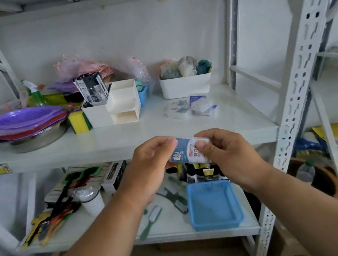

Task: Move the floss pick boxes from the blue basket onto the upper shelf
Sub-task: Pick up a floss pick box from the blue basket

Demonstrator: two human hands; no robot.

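Hands: left hand and right hand both pinch one floss pick box, just before the upper shelf edge.
Basket: blue basket below looks empty.
Advice: set it beside the placed boxes, flat, label up.

Two hands, one floss pick box, one blue basket

It looked like a household storeroom: a white slotted-steel shelving unit against a bare wall held plastic colander baskets, a scouring sponge, a spray bottle and scrubbing brushes.
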